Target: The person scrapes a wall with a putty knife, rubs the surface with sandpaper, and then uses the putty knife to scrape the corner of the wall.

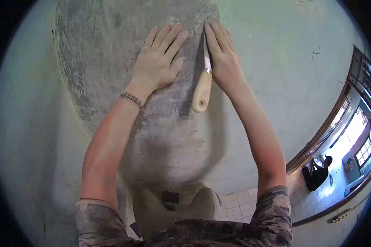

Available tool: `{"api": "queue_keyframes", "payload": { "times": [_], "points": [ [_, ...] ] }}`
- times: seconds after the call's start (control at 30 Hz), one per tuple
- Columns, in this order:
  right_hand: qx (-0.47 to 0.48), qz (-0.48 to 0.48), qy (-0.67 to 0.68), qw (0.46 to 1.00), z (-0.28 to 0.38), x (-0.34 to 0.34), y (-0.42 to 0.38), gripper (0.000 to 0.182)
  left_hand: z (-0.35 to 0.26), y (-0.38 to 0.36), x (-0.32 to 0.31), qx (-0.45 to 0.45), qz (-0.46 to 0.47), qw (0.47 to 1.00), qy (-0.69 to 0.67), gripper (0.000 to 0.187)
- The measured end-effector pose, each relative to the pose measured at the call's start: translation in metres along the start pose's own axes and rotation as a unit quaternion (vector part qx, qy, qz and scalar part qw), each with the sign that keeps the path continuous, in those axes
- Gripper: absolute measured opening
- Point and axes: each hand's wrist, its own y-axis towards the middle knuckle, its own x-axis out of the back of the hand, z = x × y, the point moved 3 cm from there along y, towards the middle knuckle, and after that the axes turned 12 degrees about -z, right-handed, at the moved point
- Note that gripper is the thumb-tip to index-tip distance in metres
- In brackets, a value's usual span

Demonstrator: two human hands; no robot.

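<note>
My left hand [158, 61] lies on the grey scraped patch of the wall [111, 49], its fingers spread and pointing up, with nothing in it. A bracelet circles that wrist. To its right, my right hand [223, 53] is against the scraper [206, 61], whose blade stands upright along the hand's left side. The scraper's pale wooden handle hangs down below the fingers. The fingers of my right hand are stretched out and close together; the thumb is hidden. Green paint [268, 45] covers the wall right of the patch.
Through an opening with a dark wooden frame [317, 144] at the right, a person in dark clothes [317, 175] sits on the tiled floor. My knees show at the bottom, with a dark box-like object [170, 197] between them. A socket strip [341, 217] is at the lower right.
</note>
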Motion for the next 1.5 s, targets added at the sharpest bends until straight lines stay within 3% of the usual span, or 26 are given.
{"api": "queue_keyframes", "payload": {
  "times": [0.37,0.47,0.7,0.9,0.97,1.07,1.3,1.37,1.5],
  "points": [
    [0.030,-0.033,-0.060,0.997,-0.019,0.006,0.056,0.039,-0.003,0.002,0.010,0.039,-0.001,0.999,-0.012,0.056],
    [0.032,-0.005,-0.037,0.999,-0.025,0.009,0.064,0.035,-0.002,0.002,0.010,0.039,0.000,0.999,-0.014,0.056],
    [0.014,0.051,-0.039,0.998,-0.022,0.014,0.061,0.035,0.009,0.046,-0.001,0.035,-0.010,0.999,0.034,0.055],
    [0.047,0.019,-0.047,0.998,-0.027,0.015,0.066,0.039,0.025,0.096,-0.011,0.005,-0.085,0.991,0.104,0.053],
    [-0.004,0.070,0.001,0.998,-0.030,0.016,0.079,0.040,0.023,0.097,-0.016,0.030,0.022,0.988,0.150,0.062],
    [0.012,0.047,-0.014,0.999,-0.032,0.019,0.068,0.039,0.019,0.099,-0.007,0.029,0.027,0.989,0.139,0.062],
    [0.005,0.077,0.017,0.997,-0.039,0.013,0.086,0.040,0.021,0.096,-0.010,0.033,-0.007,0.992,0.121,0.062],
    [0.041,0.022,-0.007,0.999,-0.043,0.012,0.077,0.041,0.020,0.097,-0.007,0.034,-0.001,0.992,0.123,0.062],
    [0.044,0.016,-0.005,0.999,-0.042,0.012,0.091,0.040,0.022,0.094,-0.013,0.010,-0.056,0.980,0.192,0.054]
  ]
}}
